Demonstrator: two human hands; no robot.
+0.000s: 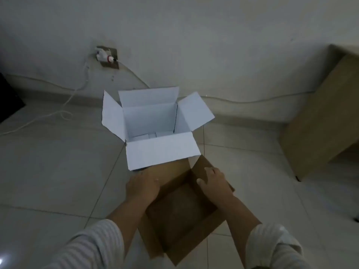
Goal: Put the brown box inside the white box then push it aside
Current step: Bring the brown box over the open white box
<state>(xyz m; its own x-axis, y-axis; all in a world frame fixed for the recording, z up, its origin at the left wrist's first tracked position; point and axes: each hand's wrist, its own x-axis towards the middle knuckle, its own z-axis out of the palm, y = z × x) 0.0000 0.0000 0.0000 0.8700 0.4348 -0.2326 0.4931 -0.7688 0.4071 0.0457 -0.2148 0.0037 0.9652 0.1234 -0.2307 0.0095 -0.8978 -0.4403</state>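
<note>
An open white box (151, 121) stands on the tiled floor near the wall, all its flaps spread outward; its near flap hangs toward me. Just in front of it is the open brown box (182, 210), empty inside, its far flap tucked under the white box's near flap. My left hand (142, 188) grips the brown box's left flap and my right hand (213, 181) grips its right flap. Whether the brown box rests on the floor or is lifted I cannot tell.
A larger brown cardboard piece or cabinet (318, 117) stands at the right against the wall. A wall socket with a plug (106, 57) and a white cable (64, 105) trail across the floor at left. A dark object (7, 98) sits at the far left edge.
</note>
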